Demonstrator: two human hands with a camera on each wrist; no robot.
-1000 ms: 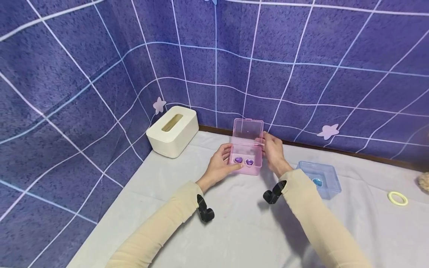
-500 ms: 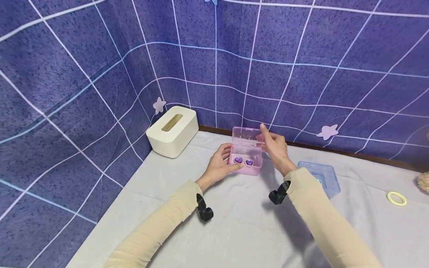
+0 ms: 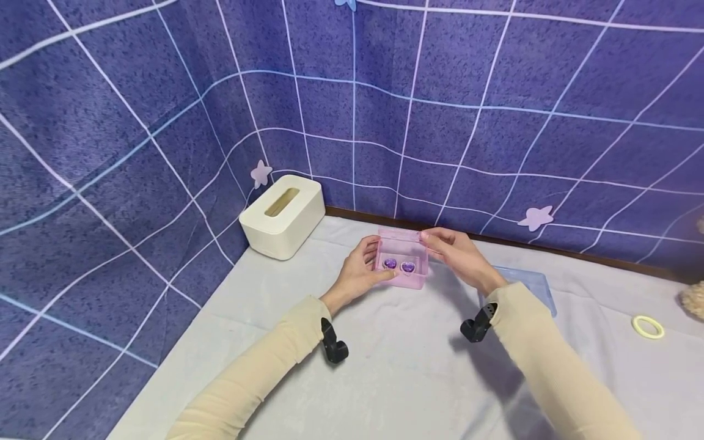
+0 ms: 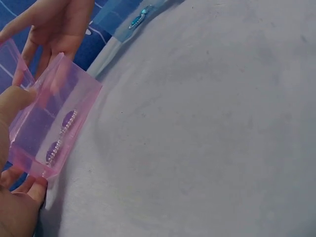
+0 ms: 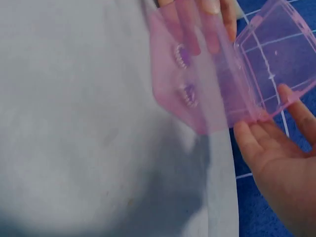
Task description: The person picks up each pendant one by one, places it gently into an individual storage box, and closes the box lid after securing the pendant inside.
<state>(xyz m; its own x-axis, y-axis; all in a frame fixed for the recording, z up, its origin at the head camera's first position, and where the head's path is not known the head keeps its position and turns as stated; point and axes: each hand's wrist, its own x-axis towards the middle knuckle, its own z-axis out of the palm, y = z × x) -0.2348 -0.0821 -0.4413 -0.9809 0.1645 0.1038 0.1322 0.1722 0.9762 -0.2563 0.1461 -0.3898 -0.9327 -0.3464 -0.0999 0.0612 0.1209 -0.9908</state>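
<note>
A small clear pink box [image 3: 411,282] stands on the white cloth, with its hinged lid [image 5: 276,54] raised and tilted. Two purple gems [image 3: 407,267] edged with white beads lie inside, near the front. My left hand [image 3: 357,272] grips the box from the left, thumb along the front and fingers at the side. At the back right corner, my right hand [image 3: 456,253] holds the lid's edge between thumb and fingers. The right wrist view shows those fingers [image 5: 256,136] at the hinge side and the thumb against the lid.
A clear blue box [image 3: 533,286] is partly hidden behind the right forearm; a blue gem [image 4: 138,19] shows there in the left wrist view. A cream tissue box [image 3: 283,217] stands back left. To the right are a yellow ring [image 3: 648,327] and a fuzzy beige thing [image 3: 694,299].
The lid has swung from upright down toward the box. My right hand has turned with it, its thumb now lower at the lid's edge. The left hand stays in place.
</note>
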